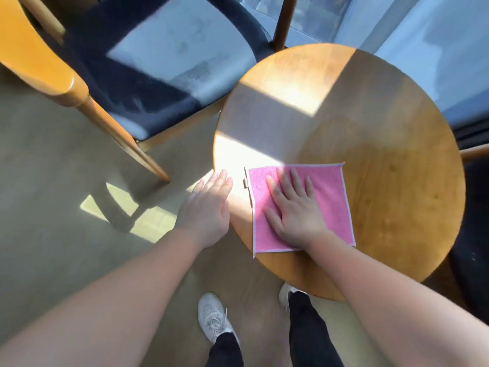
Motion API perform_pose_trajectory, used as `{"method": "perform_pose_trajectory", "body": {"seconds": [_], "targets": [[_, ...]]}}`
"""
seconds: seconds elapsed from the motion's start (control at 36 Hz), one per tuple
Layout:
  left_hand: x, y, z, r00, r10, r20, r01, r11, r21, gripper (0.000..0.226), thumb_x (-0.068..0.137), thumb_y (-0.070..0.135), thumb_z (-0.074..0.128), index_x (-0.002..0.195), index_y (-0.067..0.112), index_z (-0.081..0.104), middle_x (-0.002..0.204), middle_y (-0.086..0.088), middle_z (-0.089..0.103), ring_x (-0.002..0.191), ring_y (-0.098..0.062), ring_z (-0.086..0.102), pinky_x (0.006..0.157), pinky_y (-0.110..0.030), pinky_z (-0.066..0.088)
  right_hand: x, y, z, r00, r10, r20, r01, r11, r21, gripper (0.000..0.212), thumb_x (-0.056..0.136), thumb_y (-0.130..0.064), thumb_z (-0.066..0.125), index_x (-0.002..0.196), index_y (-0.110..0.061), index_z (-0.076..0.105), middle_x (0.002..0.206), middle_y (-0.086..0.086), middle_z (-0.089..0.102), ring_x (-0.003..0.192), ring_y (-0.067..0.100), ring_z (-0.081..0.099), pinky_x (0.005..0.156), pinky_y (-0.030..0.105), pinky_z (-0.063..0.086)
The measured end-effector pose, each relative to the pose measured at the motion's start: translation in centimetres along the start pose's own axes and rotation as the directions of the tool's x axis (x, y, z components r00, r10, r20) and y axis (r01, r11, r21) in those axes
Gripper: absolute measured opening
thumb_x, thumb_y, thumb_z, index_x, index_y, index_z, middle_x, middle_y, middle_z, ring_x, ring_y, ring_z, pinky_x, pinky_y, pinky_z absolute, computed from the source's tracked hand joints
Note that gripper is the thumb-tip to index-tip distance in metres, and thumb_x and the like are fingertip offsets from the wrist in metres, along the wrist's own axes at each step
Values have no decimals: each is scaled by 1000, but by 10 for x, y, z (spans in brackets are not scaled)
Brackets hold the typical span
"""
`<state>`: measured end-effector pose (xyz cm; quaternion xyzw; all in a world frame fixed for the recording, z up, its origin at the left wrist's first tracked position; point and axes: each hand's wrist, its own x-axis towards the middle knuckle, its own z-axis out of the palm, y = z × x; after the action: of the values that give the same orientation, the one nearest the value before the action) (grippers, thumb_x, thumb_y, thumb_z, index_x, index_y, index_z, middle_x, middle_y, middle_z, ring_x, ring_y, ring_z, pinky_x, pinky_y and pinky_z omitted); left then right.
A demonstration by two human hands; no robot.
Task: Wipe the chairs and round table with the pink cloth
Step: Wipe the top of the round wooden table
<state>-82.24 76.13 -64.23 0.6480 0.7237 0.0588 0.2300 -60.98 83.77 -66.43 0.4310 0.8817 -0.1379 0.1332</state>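
- The pink cloth (330, 197) lies unfolded and flat on the near-left part of the round table (383, 154), with its near edge close to the rim. Judgement: it is spread open to give the widest wiping face.
- The right hand (293, 207) rests palm-down on the cloth, fingers straight and slightly spread, gripping nothing. The flat press appears meant to drive the cloth over the wood without bunching it.
- The left hand (209, 207) is open, fingers straight and close together, at the table's left rim. Contact with the rim cannot be confirmed. Its likely purpose is to steady the table against the push.
- A chair (158, 75) with a dark seat and wooden frame stands just beside the table, with no hand on it.
- Judgement: wiping the table is the step in hand. Most of the top lies beyond the cloth, so broad sweeps outward are called for.
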Motion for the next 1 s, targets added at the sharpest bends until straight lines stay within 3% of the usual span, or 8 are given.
{"method": "perform_pose_trajectory", "body": {"seconds": [0.11, 0.36, 0.5, 0.86, 1.0], "targets": [[0, 2, 0, 1000, -15, -7, 15, 1000, -4, 55, 94, 18, 27, 148, 19, 24, 157, 4, 16, 144, -12, 10, 112, -26, 1, 58, 22, -25, 998, 36, -56, -36, 999, -1, 69, 96, -57, 14, 155, -25, 6, 163, 3, 0, 149, 26, -7, 118, 47, -9], [3, 7, 3, 995, -103, 18, 103, 994, -43, 55, 93, 16, 28, 148, 22, 25, 156, 7, 16, 144, -12, 9, 117, -32, 8, 151, 51, -64, 997, 2, -72, -3, 1000, -15, 72, 94, -62, 9, 156, -27, 1, 164, 4, -3, 150, 28, -4, 119, 52, -3], [4, 10, 4, 989, -148, 19, 149, 986, -75, 57, 91, 14, 29, 147, 22, 27, 156, 8, 15, 144, -10, 5, 117, -32, 8, 179, 52, -78, 995, -39, -96, 35, 999, -39, 69, 96, -57, 13, 156, -22, 8, 164, 9, 1, 149, 32, -1, 119, 55, 0], [-15, 3, 4, 991, -115, -68, 109, 990, -93, 66, 84, -1, 32, 147, 17, 27, 156, 1, 20, 144, -13, 9, 116, -28, 0, 156, 35, -65, 995, -64, -77, 61, 997, -39, 73, 93, -58, 9, 156, -20, 3, 164, 8, -1, 149, 32, -5, 120, 50, -4], [-35, -14, 3, 969, -232, -89, 229, 972, -44, 65, 87, 3, 33, 149, 19, 21, 157, 3, 13, 144, -9, 4, 109, -16, -15, 106, 0, -51, 980, -179, -83, 179, 984, -10, 71, 93, -48, 25, 153, -9, 24, 160, 17, 17, 147, 42, 11, 118, 58, 7]]}}
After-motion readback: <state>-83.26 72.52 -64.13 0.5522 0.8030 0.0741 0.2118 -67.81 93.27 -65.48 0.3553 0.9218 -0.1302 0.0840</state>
